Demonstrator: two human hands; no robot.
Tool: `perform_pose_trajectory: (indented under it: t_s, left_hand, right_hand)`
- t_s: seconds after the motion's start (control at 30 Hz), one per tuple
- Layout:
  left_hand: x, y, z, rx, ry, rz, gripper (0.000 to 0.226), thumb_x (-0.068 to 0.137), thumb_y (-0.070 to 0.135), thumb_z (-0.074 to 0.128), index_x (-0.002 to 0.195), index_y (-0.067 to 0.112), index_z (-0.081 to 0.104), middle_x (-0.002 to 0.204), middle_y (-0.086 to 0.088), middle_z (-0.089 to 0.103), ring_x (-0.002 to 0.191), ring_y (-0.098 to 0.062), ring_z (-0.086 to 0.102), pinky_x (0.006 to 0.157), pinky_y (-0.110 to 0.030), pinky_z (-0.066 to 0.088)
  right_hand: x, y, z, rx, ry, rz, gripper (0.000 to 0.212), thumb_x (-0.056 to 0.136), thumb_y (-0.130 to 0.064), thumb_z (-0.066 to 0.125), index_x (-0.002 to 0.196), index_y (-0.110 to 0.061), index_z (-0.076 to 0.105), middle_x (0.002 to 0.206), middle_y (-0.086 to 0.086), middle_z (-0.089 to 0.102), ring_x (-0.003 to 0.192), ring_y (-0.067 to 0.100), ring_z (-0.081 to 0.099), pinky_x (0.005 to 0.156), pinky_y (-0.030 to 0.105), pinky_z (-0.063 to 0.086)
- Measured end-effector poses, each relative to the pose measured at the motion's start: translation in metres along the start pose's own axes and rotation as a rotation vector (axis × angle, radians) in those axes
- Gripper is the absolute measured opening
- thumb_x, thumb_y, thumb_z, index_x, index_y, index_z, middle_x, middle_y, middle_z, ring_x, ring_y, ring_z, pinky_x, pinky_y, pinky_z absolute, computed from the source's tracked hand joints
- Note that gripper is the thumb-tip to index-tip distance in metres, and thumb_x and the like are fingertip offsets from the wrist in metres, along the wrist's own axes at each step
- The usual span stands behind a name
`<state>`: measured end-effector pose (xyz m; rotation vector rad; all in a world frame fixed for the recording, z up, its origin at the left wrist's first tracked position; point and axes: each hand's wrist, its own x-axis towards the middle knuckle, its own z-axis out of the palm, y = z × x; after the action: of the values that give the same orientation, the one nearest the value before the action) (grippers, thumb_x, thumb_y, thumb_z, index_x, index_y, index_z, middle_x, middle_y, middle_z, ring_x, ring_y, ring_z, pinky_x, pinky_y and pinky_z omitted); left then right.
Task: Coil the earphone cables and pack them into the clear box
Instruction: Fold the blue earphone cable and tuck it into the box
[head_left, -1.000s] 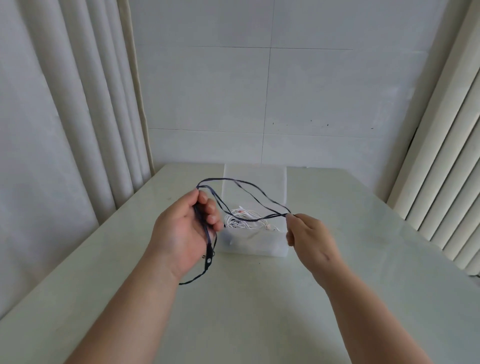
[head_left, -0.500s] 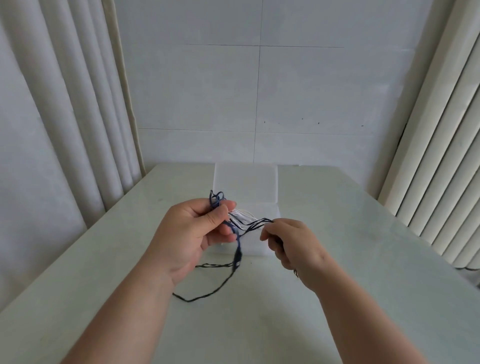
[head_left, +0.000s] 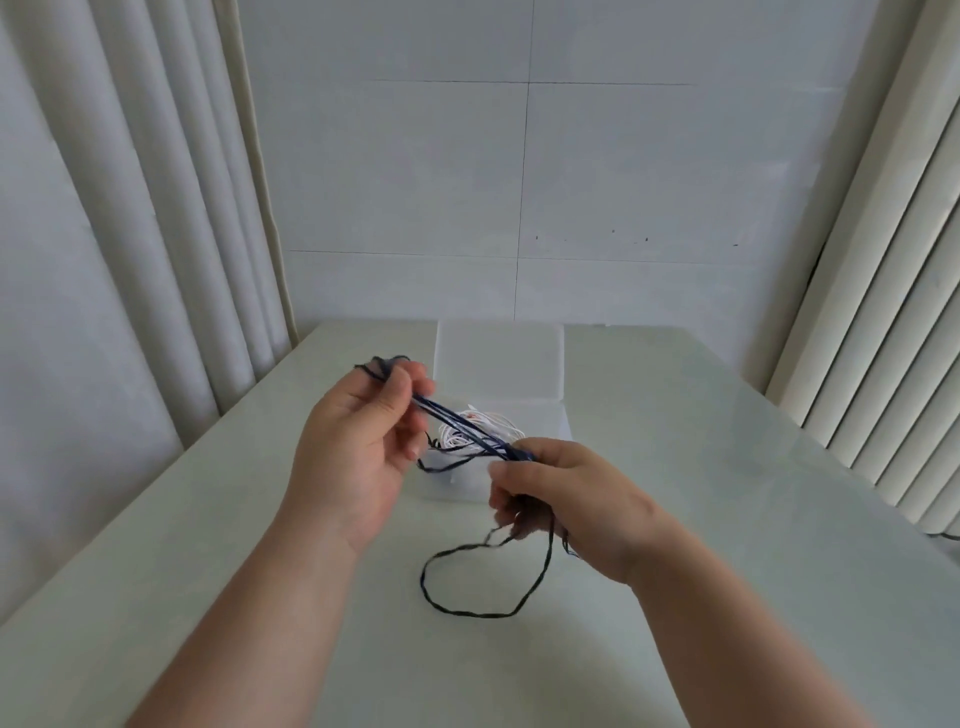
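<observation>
Now: pale table (head_left: 727, 519), tiled wall (head_left: 623, 182), curtains (head_left: 130, 234) either side. Your left hand (head_left: 353, 457) and right hand (head_left: 576, 499) pinch the dark cable (head_left: 457, 421) above the clear box (head_left: 457, 488) by the far edge; its tail has swung rightward.

No readable text, label, brand or number shows on anything here

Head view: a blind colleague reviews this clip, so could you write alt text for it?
Two hands stretch a folded dark blue earphone cable between them over a table, left hand pinching one end, right hand gripping the other, its tail looping below. Behind, an open clear box holds white cable.
</observation>
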<state>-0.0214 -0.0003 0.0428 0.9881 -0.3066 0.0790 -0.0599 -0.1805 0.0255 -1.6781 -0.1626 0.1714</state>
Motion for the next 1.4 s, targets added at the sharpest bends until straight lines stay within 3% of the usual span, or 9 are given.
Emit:
perform_pose_trajectory:
  t_s: [0.13,0.3,0.4,0.5,0.87,1.0,1.13,1.23,1.4]
  left_hand:
    - [0.006,0.005,-0.013,-0.248,0.030,-0.024,0.015,0.086,0.016,0.051,0.087,0.022,0.065,0.074,0.005,0.065,0.046,-0.006,0.042,0.041,-0.016,0.031]
    - [0.009,0.005,-0.019,-0.312,0.034,-0.051,0.038,0.082,0.021,0.058,0.120,0.021,0.061,0.067,0.011,0.053,0.047,-0.005,0.039,0.044,-0.017,0.032]
    - [0.013,0.007,-0.023,-0.282,0.113,-0.076,0.028,0.080,0.018,0.058,0.104,0.020,0.071,0.063,0.010,0.051,0.046,-0.006,0.038,0.043,-0.017,0.030]
    - [0.014,0.006,-0.029,-0.219,0.270,-0.167,0.027,0.089,0.016,0.045,0.076,0.014,0.068,0.058,0.005,0.046,0.043,-0.010,0.034,0.042,-0.019,0.025]
    - [0.019,-0.001,-0.048,0.297,0.609,-0.199,0.015,0.078,0.013,0.045,0.066,0.012,0.053,0.058,-0.005,0.066,0.046,-0.019,0.045,0.046,-0.024,0.033]
    - [0.020,0.002,-0.059,0.420,0.498,-0.315,0.018,0.080,0.005,0.042,0.076,0.010,0.059,0.074,-0.008,0.069,0.055,-0.021,0.055,0.046,-0.021,0.043]
    - [0.011,-0.003,-0.048,0.653,0.438,-0.073,0.029,0.069,0.008,0.050,0.091,0.020,0.065,0.104,-0.004,0.068,0.077,-0.004,0.060,0.067,-0.027,0.043]
    - [0.000,-0.009,-0.030,0.673,0.141,0.078,0.048,0.056,0.012,0.048,0.098,0.028,0.064,0.106,0.001,0.067,0.087,0.002,0.060,0.074,-0.024,0.046]
    - [-0.011,-0.032,-0.011,0.832,-0.393,-0.032,0.068,0.064,0.019,0.067,0.125,0.039,0.049,0.124,0.018,0.061,0.119,0.004,0.052,0.100,-0.020,0.040]
  right_hand:
    - [-0.004,-0.006,-0.010,0.062,-0.001,-0.010,0.019,0.093,-0.013,0.061,0.075,-0.014,0.058,0.061,0.001,0.051,0.050,0.014,0.050,0.055,0.028,0.051]
    - [-0.006,-0.008,-0.018,-0.048,0.037,-0.062,0.015,0.091,-0.012,0.064,0.076,-0.017,0.065,0.052,-0.008,0.039,0.046,0.010,0.037,0.074,0.031,0.052]
    - [-0.007,-0.008,-0.019,0.073,0.057,-0.018,0.012,0.090,-0.010,0.064,0.096,-0.001,0.068,0.056,0.001,0.041,0.044,0.013,0.043,0.066,0.033,0.056]
    - [-0.008,-0.009,-0.023,0.080,0.084,-0.011,0.012,0.092,-0.010,0.062,0.099,-0.002,0.067,0.057,-0.003,0.034,0.043,0.012,0.031,0.044,0.024,0.038]
    - [-0.010,-0.007,-0.030,-0.082,0.068,-0.064,0.024,0.094,-0.005,0.056,0.103,-0.021,0.072,0.069,0.005,0.035,0.052,0.014,0.024,0.048,0.024,0.021]
    - [-0.006,-0.006,-0.029,-0.008,0.147,-0.111,0.021,0.098,-0.006,0.051,0.103,-0.014,0.070,0.061,-0.005,0.031,0.049,0.011,0.022,0.044,0.020,0.021]
    - [-0.002,-0.002,-0.023,-0.069,0.176,-0.113,0.021,0.098,-0.008,0.050,0.102,-0.017,0.069,0.057,-0.009,0.033,0.050,0.013,0.022,0.049,0.026,0.018]
    - [-0.001,0.000,-0.017,-0.160,0.167,-0.115,0.024,0.098,-0.012,0.052,0.096,-0.028,0.070,0.056,-0.012,0.036,0.053,0.015,0.022,0.052,0.032,0.018]
    - [-0.003,-0.005,-0.012,-0.201,0.117,-0.170,0.025,0.098,-0.011,0.052,0.102,-0.029,0.069,0.053,-0.018,0.044,0.052,0.012,0.028,0.051,0.026,0.024]
